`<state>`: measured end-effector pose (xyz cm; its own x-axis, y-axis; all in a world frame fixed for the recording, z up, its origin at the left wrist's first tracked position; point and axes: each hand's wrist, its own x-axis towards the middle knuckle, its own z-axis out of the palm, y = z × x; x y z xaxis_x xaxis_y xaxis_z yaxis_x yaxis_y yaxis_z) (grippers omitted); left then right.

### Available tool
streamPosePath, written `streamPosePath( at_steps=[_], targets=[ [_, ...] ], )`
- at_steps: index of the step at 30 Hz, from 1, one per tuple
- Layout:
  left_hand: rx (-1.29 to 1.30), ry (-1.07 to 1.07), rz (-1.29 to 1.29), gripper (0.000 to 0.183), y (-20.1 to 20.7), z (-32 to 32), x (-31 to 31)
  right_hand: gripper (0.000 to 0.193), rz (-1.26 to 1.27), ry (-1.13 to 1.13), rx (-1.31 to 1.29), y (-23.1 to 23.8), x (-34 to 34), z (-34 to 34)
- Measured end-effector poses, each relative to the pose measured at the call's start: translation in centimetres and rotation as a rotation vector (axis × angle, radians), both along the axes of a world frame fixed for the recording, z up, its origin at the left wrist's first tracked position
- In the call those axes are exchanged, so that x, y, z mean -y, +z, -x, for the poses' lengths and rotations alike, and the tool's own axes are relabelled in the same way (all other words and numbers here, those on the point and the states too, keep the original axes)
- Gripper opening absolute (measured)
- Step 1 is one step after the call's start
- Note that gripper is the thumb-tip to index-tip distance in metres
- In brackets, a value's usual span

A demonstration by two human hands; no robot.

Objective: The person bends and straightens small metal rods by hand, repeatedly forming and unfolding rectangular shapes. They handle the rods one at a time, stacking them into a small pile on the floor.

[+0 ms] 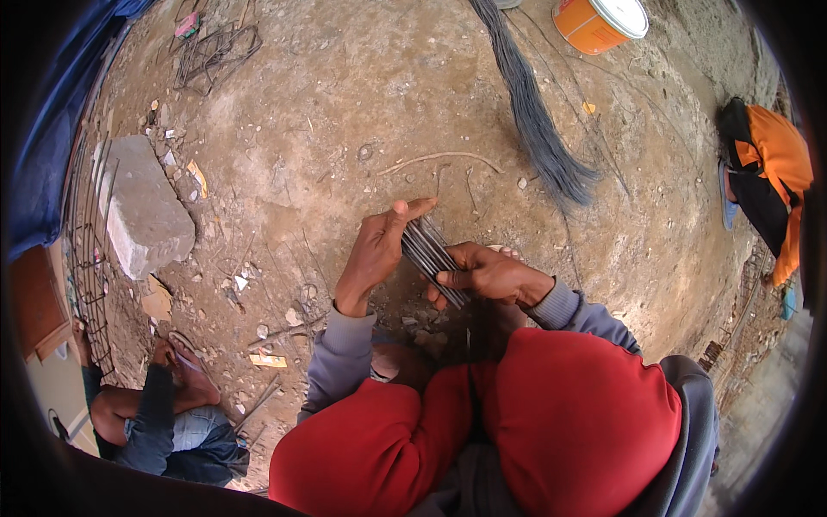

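Between my hands, in front of my knees, is a bundle of short grey metal rods (431, 250), lying slantwise with the ends roughly together. My right hand (501, 275) is closed around the near part of the bundle, its thumb across the top. Against the far end of the rods rests my left hand (372, 250), fingers stretched out and thumb raised. The undersides of the rods and some of my right fingers are hidden.
A long hank of dark wire (538, 129) lies ahead on the dirt, with an orange bucket (594, 24) beyond it. At left are a concrete block (146, 207), bent wire frames (215, 56) and a seated person (168, 414). Another person (767, 172) is at right.
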<state>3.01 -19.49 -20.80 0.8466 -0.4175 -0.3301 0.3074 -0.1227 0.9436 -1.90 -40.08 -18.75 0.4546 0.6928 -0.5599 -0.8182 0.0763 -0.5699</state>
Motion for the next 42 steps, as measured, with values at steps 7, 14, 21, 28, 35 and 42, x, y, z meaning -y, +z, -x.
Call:
streamPosePath(
  at_steps=[7, 14, 21, 28, 35, 42],
  targets=[
    [0.144, 0.084, -0.219, 0.053, -1.3, 0.7, 0.6, 0.017, 0.054, 0.008, 0.017, 0.3, -0.5, 0.1],
    [-0.061, 0.68, -0.119, 0.049, -1.2, 4.5, 0.6, 0.02, 0.141, -0.188, 0.198, -0.6, -1.1, -0.7],
    [-0.499, 0.386, 0.46, 0.028, 1.9, 4.2, 2.6, 0.023, 0.312, -0.143, 0.479, 0.5, -2.2, -1.1],
    [-0.448, 0.423, 0.387, 0.028, 0.8, 4.8, 2.5, 0.025, 0.381, -0.057, 0.603, -0.1, -2.0, -0.8],
    [-0.333, 0.501, 0.361, 0.024, 0.1, 4.9, 2.4, 0.021, 0.641, -0.039, 0.747, 1.8, -2.0, -1.6],
    [-0.26, 0.579, 0.323, 0.018, -0.4, 5.2, 2.1, 0.017, 0.698, -0.162, 0.958, 0.4, -1.5, -1.4]
  ],
)
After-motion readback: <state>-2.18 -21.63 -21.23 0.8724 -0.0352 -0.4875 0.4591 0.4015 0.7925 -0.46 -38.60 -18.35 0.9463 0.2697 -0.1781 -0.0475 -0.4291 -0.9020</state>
